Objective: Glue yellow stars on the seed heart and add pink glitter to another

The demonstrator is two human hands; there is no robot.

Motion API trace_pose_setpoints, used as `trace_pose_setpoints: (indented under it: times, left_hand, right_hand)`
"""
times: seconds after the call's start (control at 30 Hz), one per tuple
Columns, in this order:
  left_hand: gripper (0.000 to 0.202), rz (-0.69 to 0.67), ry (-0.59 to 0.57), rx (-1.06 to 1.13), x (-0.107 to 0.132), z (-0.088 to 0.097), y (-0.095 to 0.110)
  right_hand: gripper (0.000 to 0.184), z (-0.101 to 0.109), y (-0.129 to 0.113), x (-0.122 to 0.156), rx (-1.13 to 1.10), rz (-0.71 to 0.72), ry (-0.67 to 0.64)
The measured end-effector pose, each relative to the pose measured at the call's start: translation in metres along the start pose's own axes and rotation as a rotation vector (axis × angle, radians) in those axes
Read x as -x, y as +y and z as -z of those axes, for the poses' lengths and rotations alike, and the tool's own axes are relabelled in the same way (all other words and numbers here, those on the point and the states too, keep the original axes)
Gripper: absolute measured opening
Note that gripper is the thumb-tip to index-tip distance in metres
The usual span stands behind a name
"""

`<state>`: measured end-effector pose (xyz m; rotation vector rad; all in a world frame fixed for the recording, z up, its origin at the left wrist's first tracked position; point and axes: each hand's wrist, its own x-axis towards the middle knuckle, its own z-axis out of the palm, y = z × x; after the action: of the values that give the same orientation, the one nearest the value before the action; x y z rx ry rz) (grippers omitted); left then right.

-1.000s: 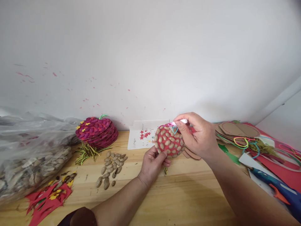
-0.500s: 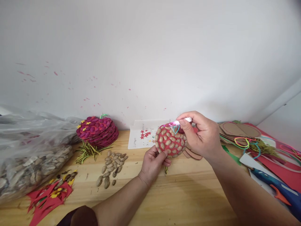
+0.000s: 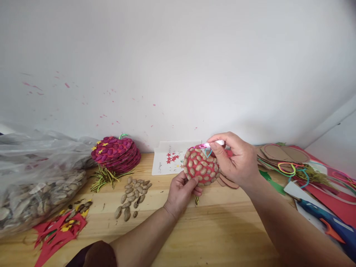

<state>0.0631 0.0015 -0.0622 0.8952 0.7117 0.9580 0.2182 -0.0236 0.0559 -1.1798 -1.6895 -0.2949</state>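
My left hand [image 3: 181, 193] pinches the lower edge of a round red disc covered with pale nut shells [image 3: 200, 165], holding it upright above the wooden table [image 3: 211, 230]. My right hand [image 3: 236, 160] is closed on a pink-and-white marker [image 3: 213, 143], with its tip touching the disc's top edge beside a small teal loop [image 3: 207, 152]. Green strands hang below the disc, mostly hidden by my left hand.
A stack of painted magenta shell discs [image 3: 116, 152] lies at the back left, loose shells [image 3: 132, 196] in front. A plastic bag of shells [image 3: 36, 185] and red paper scraps [image 3: 57, 231] sit left. A star sheet [image 3: 169, 159], cardboard circles [image 3: 280, 152], coloured loops [image 3: 289, 168] and a blue glue gun [image 3: 330, 224] lie right.
My right hand shifted slightly with the marker along the disc's top edge. The left hand and the disc stay almost still; the view moved a little.
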Motion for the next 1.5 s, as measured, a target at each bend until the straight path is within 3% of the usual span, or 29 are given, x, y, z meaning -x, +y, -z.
trace_pose_setpoints:
  times: [0.2,0.47,0.83,1.5]
  left_hand:
    - [0.054,0.001,-0.002,0.009,-0.001,0.0,0.0]
    - [0.054,-0.006,-0.011,0.023,0.0,0.001,0.0]
    - [0.053,-0.006,-0.013,0.027,-0.001,0.001,-0.001]
    - [0.052,-0.006,-0.019,0.021,-0.002,0.002,-0.003]
  right_hand:
    - [0.009,-0.004,-0.002,0.0,-0.03,0.026,-0.027]
    - [0.01,-0.002,0.005,0.001,0.002,-0.089,0.003]
    - [0.01,-0.005,-0.001,0.002,-0.052,-0.08,0.022]
    - [0.016,-0.003,0.011,0.001,-0.038,-0.189,0.024]
